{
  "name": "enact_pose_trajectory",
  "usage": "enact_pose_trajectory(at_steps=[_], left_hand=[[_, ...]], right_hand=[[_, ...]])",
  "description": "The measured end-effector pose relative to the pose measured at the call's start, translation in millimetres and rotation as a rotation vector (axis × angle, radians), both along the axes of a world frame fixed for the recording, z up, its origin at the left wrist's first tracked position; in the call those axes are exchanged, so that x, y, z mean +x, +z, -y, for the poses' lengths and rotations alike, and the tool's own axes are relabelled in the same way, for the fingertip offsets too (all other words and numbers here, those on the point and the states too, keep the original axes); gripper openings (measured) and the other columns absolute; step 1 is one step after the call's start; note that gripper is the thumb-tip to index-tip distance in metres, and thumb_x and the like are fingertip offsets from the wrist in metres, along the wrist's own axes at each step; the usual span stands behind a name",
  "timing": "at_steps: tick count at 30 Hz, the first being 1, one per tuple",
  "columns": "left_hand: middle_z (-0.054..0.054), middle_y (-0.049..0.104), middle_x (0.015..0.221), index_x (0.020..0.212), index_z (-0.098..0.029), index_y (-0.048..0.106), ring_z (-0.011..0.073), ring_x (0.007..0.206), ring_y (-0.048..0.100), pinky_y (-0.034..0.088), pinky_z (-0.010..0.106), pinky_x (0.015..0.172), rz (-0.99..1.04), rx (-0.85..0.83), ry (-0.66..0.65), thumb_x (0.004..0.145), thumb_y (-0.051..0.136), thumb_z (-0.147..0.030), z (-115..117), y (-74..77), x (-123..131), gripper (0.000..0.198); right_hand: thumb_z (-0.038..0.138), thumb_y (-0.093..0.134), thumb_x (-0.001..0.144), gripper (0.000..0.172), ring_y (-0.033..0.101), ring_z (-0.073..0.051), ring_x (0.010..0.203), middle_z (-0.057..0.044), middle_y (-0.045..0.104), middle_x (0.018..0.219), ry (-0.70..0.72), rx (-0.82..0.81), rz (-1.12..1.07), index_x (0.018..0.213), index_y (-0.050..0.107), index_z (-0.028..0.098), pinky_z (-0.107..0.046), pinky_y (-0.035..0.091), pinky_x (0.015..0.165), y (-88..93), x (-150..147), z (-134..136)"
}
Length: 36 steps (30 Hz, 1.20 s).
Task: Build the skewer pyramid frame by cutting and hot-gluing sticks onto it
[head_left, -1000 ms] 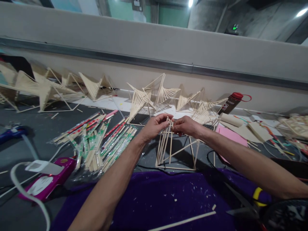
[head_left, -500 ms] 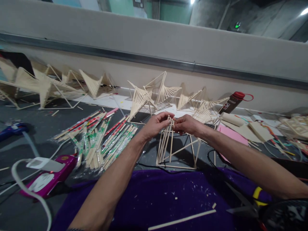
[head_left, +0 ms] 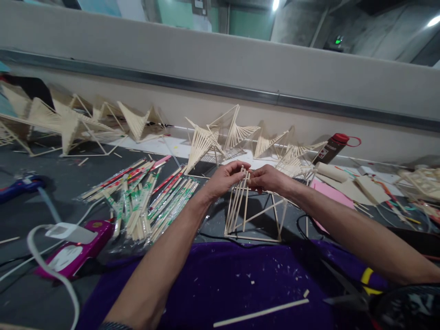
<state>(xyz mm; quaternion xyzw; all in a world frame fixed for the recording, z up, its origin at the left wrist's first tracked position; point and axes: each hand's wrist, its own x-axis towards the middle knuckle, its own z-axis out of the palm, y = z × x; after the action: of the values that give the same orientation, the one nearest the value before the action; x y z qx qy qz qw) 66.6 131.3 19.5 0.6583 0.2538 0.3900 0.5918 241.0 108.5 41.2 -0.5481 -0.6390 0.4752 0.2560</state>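
A small open frame of thin wooden sticks (head_left: 263,210) stands on the dark table, with several slanting sticks on its left side. My left hand (head_left: 229,178) pinches the upper ends of those slanting sticks. On the other side of the same top corner, my right hand (head_left: 266,178) has its fingers closed on a stick end. The exact contact under the fingertips is partly hidden. A loose wooden stick (head_left: 261,312) lies on the purple cloth (head_left: 192,284) in front of me.
Packaged chopsticks (head_left: 137,201) lie left of the frame. Finished stick models (head_left: 202,142) line the wall. A glue gun (head_left: 22,185) and a magenta power strip (head_left: 82,247) are at left. A brown bottle (head_left: 332,149), pink paper (head_left: 333,195) and scissors (head_left: 347,288) are at right.
Both hands stay at the frame's top corner with almost no movement. The whole view has shifted slightly, so things at the left appear a little further right.
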Motion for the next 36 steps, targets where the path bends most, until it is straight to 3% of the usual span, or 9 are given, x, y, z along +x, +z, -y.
enact_pose_trajectory(at_steps=[9,13,18,21,25,29,36], left_hand=[[0.009,0.063,0.110,0.113,-0.013,0.059,0.0172,0.098,0.059,0.041,0.034,0.092,-0.042,0.025,0.048,0.073,0.066,-0.027,1.6,-1.3,0.0,0.042],[0.011,0.062,0.114,0.111,-0.012,0.059,0.0189,0.105,0.056,0.039,0.034,0.094,-0.024,0.030,0.184,0.068,0.070,-0.029,5.0,2.5,-0.2,0.048],[0.007,0.065,0.099,0.099,-0.014,0.060,0.0170,0.090,0.059,0.046,0.030,0.074,-0.221,-0.090,0.352,0.070,0.068,-0.037,23.5,3.6,-16.7,0.038],[0.007,0.065,0.091,0.101,-0.014,0.059,0.0133,0.074,0.060,0.043,0.022,0.055,-0.399,-0.197,0.283,0.071,0.067,-0.035,42.1,-0.3,-32.8,0.038],[0.008,0.064,0.100,0.110,-0.015,0.053,0.0061,0.047,0.056,0.028,0.017,0.035,-0.476,-0.366,0.080,0.070,0.068,-0.031,62.2,-13.2,-45.3,0.045],[0.008,0.064,0.101,0.109,-0.015,0.051,0.0027,0.038,0.051,0.022,0.016,0.029,-0.402,-0.482,-0.090,0.070,0.067,-0.022,69.0,-27.2,-45.2,0.044],[0.004,0.065,0.094,0.097,-0.014,0.053,-0.0008,0.035,0.046,0.024,0.013,0.027,-0.302,-0.552,-0.200,0.068,0.066,-0.014,69.3,-39.4,-43.4,0.031]], right_hand=[[0.022,0.064,0.070,0.017,0.047,-0.007,0.042,0.001,0.056,0.051,-0.018,-0.005,0.015,0.056,0.061,0.013,-0.020,0.036,0.042,4.4,0.3,4.2],[0.018,0.063,0.072,0.018,0.046,-0.007,0.041,0.000,0.056,0.051,-0.030,-0.003,0.043,0.056,0.061,0.013,-0.021,0.035,0.041,9.5,0.4,7.9],[0.017,0.064,0.074,0.017,0.046,-0.006,0.042,-0.001,0.058,0.053,-0.047,-0.025,0.044,0.058,0.063,0.013,-0.021,0.037,0.042,14.7,1.1,11.0],[0.017,0.064,0.074,0.016,0.046,-0.005,0.042,-0.001,0.059,0.054,-0.054,-0.043,0.034,0.059,0.064,0.012,-0.019,0.037,0.041,14.9,2.1,11.7],[0.019,0.066,0.074,0.016,0.046,-0.005,0.042,-0.002,0.060,0.056,-0.061,-0.050,0.039,0.059,0.064,0.012,-0.019,0.034,0.039,13.0,3.5,11.4],[0.022,0.067,0.073,0.015,0.047,-0.005,0.042,-0.002,0.061,0.057,-0.064,-0.040,0.069,0.061,0.065,0.013,-0.019,0.034,0.039,12.5,3.0,10.6],[0.028,0.067,0.073,0.016,0.047,-0.006,0.043,-0.003,0.063,0.061,-0.062,-0.010,0.128,0.064,0.066,0.014,-0.020,0.033,0.040,12.9,2.3,10.5]])
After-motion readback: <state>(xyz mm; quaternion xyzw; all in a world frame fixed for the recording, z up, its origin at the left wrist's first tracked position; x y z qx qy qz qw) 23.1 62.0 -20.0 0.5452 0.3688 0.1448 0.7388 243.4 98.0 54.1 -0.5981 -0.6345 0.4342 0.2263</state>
